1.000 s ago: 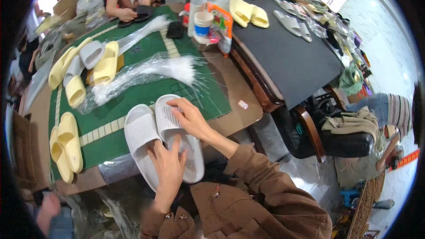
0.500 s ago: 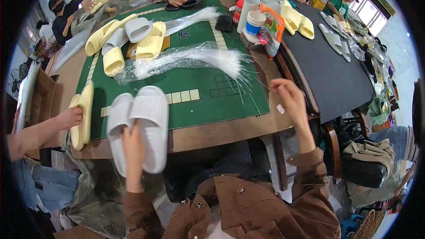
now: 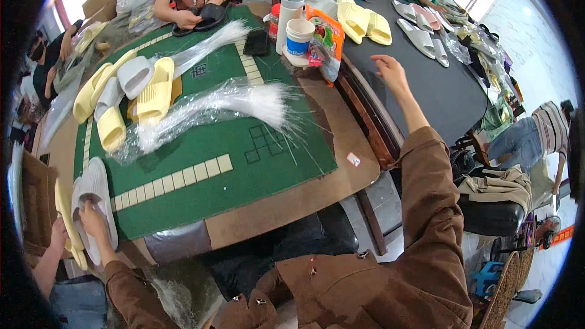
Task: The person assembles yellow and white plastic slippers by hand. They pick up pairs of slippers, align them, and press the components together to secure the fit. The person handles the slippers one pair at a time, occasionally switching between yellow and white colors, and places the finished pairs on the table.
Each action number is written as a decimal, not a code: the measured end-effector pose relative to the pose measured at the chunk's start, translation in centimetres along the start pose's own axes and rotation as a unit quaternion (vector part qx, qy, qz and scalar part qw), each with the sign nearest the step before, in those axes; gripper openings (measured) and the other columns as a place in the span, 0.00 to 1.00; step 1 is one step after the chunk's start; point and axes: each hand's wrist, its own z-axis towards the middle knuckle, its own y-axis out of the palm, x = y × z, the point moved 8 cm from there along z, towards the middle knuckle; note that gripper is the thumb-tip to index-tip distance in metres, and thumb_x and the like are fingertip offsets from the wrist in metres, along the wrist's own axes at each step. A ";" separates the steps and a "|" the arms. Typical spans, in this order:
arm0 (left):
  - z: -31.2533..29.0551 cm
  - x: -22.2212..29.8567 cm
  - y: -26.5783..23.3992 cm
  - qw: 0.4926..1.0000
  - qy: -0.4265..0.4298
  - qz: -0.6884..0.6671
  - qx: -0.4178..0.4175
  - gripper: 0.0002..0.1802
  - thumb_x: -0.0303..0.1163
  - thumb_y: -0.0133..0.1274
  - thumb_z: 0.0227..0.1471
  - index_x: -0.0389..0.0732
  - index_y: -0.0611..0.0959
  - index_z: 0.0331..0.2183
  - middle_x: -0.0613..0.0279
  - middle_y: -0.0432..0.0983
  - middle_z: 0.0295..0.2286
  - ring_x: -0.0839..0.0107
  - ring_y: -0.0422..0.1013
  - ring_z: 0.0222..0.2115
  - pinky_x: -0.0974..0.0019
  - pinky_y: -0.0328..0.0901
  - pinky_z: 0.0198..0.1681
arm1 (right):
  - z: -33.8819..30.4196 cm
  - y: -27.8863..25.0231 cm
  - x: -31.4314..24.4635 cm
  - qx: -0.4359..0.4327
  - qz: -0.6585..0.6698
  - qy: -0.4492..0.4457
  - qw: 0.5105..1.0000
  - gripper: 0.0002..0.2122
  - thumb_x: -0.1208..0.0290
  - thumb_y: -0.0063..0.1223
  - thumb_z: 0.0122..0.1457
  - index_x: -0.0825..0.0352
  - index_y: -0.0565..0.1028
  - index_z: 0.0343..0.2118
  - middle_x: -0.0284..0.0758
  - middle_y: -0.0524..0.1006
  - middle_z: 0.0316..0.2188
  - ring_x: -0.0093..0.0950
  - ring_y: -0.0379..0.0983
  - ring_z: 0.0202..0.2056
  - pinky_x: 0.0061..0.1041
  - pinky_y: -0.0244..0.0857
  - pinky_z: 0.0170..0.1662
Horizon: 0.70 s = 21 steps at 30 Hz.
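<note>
So my left hand (image 3: 94,224) has the grey slippers (image 3: 92,178) gripped, and the yellow pair (image 3: 353,19) is just beyond my empty, half-curled right hand (image 3: 392,74).

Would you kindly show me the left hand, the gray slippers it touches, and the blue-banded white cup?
Left hand (image 3: 95,223): head view, middle of the hand.
Gray slippers (image 3: 95,180): head view, one slipper's strap.
White cup (image 3: 298,44): head view, blue band.

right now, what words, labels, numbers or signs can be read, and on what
Print shows here, though I won't copy it out:
White cup: pale lettering on its blue band.
Orange bag: print, too blurred to read.
Green mat: a dark character.
Red strip, far right: small, blurred characters.
White tag: marks too small to read.
</note>
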 end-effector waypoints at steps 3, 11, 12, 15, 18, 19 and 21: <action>0.3 -2.8 0.3 1.000 0.011 -0.025 0.005 0.20 0.30 0.40 0.59 0.51 0.75 0.52 0.37 0.67 0.46 0.42 0.68 0.44 0.47 0.64 0.47 | 2.4 4.2 -2.9 0.013 -0.089 -0.163 0.982 0.13 0.74 0.48 0.56 0.59 0.79 0.43 0.47 0.71 0.51 0.44 0.68 0.51 0.33 0.63 0.54; 0.5 -0.6 1.4 0.996 0.060 -0.066 0.006 0.19 0.28 0.41 0.58 0.47 0.75 0.51 0.35 0.65 0.46 0.39 0.68 0.42 0.47 0.66 0.43 | 7.1 7.5 -0.5 0.054 -0.236 -0.181 0.953 0.16 0.65 0.47 0.59 0.61 0.74 0.50 0.46 0.62 0.58 0.46 0.57 0.60 0.41 0.58 0.59; 0.3 -2.8 0.7 0.998 0.042 -0.046 0.001 0.20 0.28 0.41 0.58 0.47 0.74 0.52 0.35 0.65 0.46 0.39 0.68 0.42 0.47 0.65 0.44 | 6.7 8.0 -2.4 0.048 -0.247 -0.153 0.956 0.15 0.65 0.46 0.60 0.63 0.74 0.48 0.46 0.64 0.57 0.46 0.60 0.57 0.41 0.60 0.57; 0.0 -4.4 0.9 0.999 0.028 -0.026 -0.013 0.20 0.28 0.41 0.58 0.46 0.73 0.52 0.35 0.66 0.45 0.39 0.68 0.43 0.48 0.65 0.44 | 4.5 4.5 -3.3 0.075 -0.298 -0.078 0.948 0.12 0.68 0.42 0.61 0.67 0.75 0.41 0.45 0.69 0.51 0.47 0.67 0.50 0.41 0.65 0.51; -0.1 -1.8 1.6 0.998 0.041 -0.043 -0.012 0.21 0.27 0.42 0.57 0.45 0.73 0.52 0.35 0.65 0.45 0.39 0.67 0.43 0.48 0.65 0.45 | 0.7 -4.1 -1.1 0.132 -0.314 -0.109 0.934 0.13 0.68 0.40 0.63 0.70 0.74 0.40 0.45 0.71 0.48 0.45 0.69 0.48 0.41 0.66 0.49; 0.0 -0.9 1.7 0.998 0.045 -0.051 -0.014 0.20 0.27 0.42 0.57 0.44 0.74 0.52 0.34 0.65 0.46 0.39 0.67 0.43 0.49 0.65 0.45 | -1.1 -6.7 -0.5 0.139 -0.316 -0.119 0.931 0.12 0.68 0.41 0.62 0.70 0.75 0.40 0.45 0.72 0.47 0.44 0.69 0.47 0.40 0.66 0.49; 0.0 -1.4 2.3 0.997 0.056 -0.061 0.011 0.21 0.26 0.42 0.56 0.44 0.74 0.52 0.33 0.64 0.48 0.38 0.67 0.44 0.49 0.64 0.47 | -4.8 -9.7 -1.0 0.158 -0.311 -0.142 0.926 0.12 0.70 0.44 0.61 0.71 0.76 0.40 0.45 0.73 0.46 0.43 0.70 0.46 0.38 0.66 0.47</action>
